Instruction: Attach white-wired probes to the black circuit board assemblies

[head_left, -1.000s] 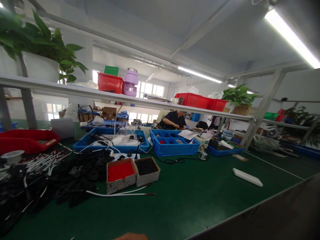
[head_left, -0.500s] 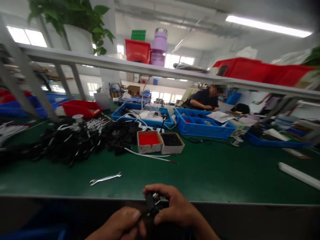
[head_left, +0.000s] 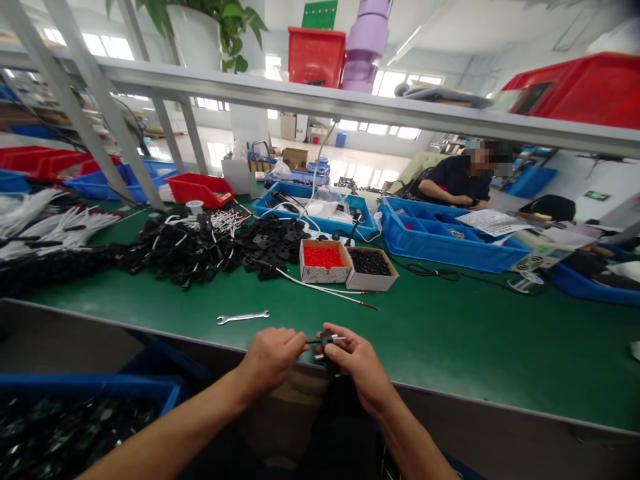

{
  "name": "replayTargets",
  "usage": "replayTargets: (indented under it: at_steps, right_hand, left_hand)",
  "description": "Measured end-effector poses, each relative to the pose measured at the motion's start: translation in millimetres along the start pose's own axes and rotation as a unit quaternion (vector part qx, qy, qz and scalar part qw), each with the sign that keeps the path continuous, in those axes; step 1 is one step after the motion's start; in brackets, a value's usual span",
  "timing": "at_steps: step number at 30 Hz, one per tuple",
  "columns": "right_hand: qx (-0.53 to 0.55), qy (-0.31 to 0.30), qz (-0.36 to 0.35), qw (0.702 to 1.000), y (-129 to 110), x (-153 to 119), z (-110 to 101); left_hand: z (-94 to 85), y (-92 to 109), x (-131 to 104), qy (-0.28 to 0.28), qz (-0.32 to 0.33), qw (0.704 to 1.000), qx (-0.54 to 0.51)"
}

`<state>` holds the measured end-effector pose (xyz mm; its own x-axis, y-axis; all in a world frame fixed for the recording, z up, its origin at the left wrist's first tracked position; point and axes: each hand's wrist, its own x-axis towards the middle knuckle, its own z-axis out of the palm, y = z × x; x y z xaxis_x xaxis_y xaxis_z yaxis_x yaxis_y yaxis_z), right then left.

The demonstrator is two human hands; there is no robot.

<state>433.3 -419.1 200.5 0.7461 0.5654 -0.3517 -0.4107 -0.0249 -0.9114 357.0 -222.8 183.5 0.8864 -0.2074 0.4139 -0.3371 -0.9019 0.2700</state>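
Observation:
My right hand holds a small black part with metal pins, over the front edge of the green table. Just left of it, my left hand is closed round a thin dark rod or cable that reaches to the black part; whether it is a tool cannot be told. A silver wrench lies on the table beyond my left hand. Farther back stand a box of red pieces and a box of black pieces, with white cables in front.
A heap of black parts covers the table's left side. Blue bins and a red tray stand behind, under a shelf. A full blue crate is low at left. A person sits beyond the table.
The view has tilted down and shifted left, so more of the forearms and the blue crate show. Both hands appear higher in the picture, and the black part's pins show more clearly.

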Motion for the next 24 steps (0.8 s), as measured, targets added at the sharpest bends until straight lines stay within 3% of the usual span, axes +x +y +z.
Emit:
replayTargets:
  at_steps: [2, 4, 8, 11, 13, 17, 24]
  right_hand:
    - [0.033, 0.039, -0.009, 0.999, 3.7, 6.6, 2.0]
    - [0.053, 0.063, -0.017, 0.996, 3.4, 9.5, 2.9]
    - [0.065, 0.083, -0.025, 0.994, -2.6, 8.0, -1.9]
    - [0.087, 0.105, -0.024, 0.99, -9.6, 7.8, -18.8]
    - [0.125, 0.153, -0.044, 0.979, -14.1, 11.3, -37.0]
    - [0.185, 0.222, -0.121, 0.95, -12.0, 27.6, -70.7]
    - [0.258, 0.279, -0.231, 0.896, 14.4, 47.9, -79.1]
  left_hand:
    - [4.0, -2.1, 9.4, 0.019, 0.008, 0.999, 0.036]
    - [6.8, 0.8, 17.3, 0.017, -0.022, 1.0, 0.009]
    - [8.4, 4.9, 28.4, -0.053, -0.093, 0.99, -0.089]
    - [10.9, -7.3, 30.7, -0.059, -0.046, 0.997, -0.014]
    - [15.0, -21.0, 29.9, -0.057, -0.026, 0.997, 0.054]
    - [23.1, -39.8, 34.4, -0.113, -0.009, 0.987, 0.116]
    - [37.7, -29.8, 86.5, -0.089, 0.013, 0.993, 0.08]
